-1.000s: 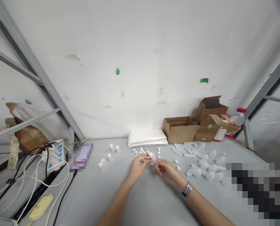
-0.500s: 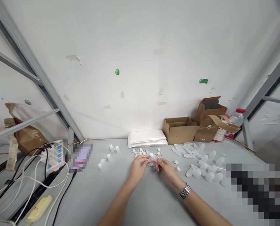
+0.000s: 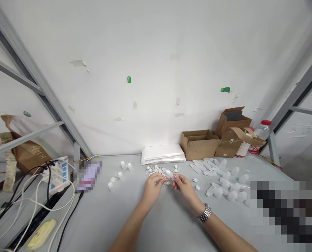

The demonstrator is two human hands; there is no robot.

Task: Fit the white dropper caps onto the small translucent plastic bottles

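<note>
A small translucent bottle [image 3: 169, 174] is held between both hands near the middle of the grey table. My left hand [image 3: 154, 188] pinches its left side, and my right hand [image 3: 183, 189], with a metal watch on the wrist, pinches the right side. Fingers hide part of the bottle. Just behind the fingertips lies a pile of small white caps [image 3: 156, 169] with loops. Several translucent bottles [image 3: 226, 175] lie scattered to the right. On the left stand several capped bottles [image 3: 120, 175] in a loose group.
White sheets [image 3: 162, 154] are stacked by the wall, beside an open cardboard box [image 3: 200, 144] and a brown carton [image 3: 231, 136]. At left are a phone [image 3: 91, 176], a power strip [image 3: 60, 175], tangled cables and a yellow object [image 3: 42, 233].
The view has shifted slightly. Both hands keep their pinch on the bottle and have barely moved.
</note>
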